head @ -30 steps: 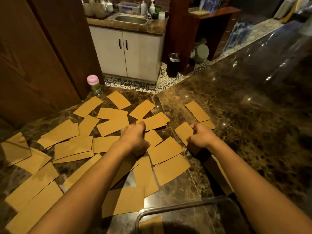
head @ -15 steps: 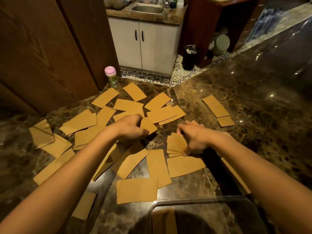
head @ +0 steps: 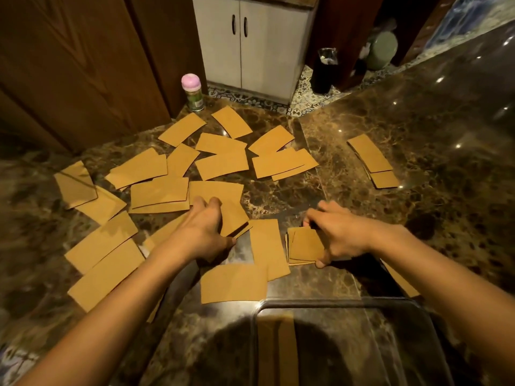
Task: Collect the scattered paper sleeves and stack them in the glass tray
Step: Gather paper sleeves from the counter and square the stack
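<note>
**Left arm:** stretched forward, wrist bent inward.

**Left hand** [head: 206, 232]**:** palm down. My fingers [head: 201, 203] curl over the far edge of a few overlapping paper sleeves [head: 234, 218], with my thumb at their near corner, pinching them against the surface [head: 418, 168].

**Right hand** [head: 342, 232]**:** palm down. My fingers are clamped on a small squared stack [head: 305, 246] of sleeves, thumb at its near edge. I cannot tell whether the stack is lifted.

**Loose sleeves** [head: 223, 165]**:** flat, tan, matte card with gently curved long edges, strewn and overlapping across the polished brown marble. A separate little pile [head: 370, 160] lies well apart to the right.

**Glass tray** [head: 334, 304]**:** clear, with rounded corners, nearest me. One sleeve [head: 276, 352] seems to lie inside.
</note>
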Tool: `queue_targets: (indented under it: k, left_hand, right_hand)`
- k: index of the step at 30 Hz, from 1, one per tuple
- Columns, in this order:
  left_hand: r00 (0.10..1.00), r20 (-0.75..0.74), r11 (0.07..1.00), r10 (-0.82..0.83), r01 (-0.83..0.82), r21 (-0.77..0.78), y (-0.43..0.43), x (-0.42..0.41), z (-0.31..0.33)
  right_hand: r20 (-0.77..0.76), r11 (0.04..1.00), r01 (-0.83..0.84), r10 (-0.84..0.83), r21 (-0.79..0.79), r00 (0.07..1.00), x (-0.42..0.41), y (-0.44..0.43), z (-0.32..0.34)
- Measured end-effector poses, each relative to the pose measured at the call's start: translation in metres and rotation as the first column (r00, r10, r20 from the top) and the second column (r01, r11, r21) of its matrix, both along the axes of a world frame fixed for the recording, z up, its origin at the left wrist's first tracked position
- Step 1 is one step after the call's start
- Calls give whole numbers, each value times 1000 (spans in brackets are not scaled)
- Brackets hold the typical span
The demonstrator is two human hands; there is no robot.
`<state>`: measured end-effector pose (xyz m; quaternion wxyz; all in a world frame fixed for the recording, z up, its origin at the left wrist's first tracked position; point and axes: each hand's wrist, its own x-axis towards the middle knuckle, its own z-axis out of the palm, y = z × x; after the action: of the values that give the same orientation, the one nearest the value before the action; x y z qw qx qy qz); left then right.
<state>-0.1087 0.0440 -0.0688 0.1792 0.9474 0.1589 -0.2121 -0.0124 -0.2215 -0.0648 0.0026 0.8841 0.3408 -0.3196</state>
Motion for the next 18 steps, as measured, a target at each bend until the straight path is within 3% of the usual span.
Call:
queue_targets:
  k: [2,7,13,18]
  left_hand:
    - [998,28,999,-53,53,-1,-2,-2,-1]
    - [980,60,981,-189,191,-35,0,-11,19]
    - [901,-74,904,-428,425,-50,-19,-51,8]
    - [894,-14,893,-447,447,46,-19,-59,-3]
  right_hand:
    - [24,1000,28,-28,-6,999,0,-1,5]
    - [-146,955,290,-278,69,949,3,-10,14]
    - [-257,722,680,-638,128,726,6,-22,15]
    - [-263,555,826,-786,99,560,-11,-81,23]
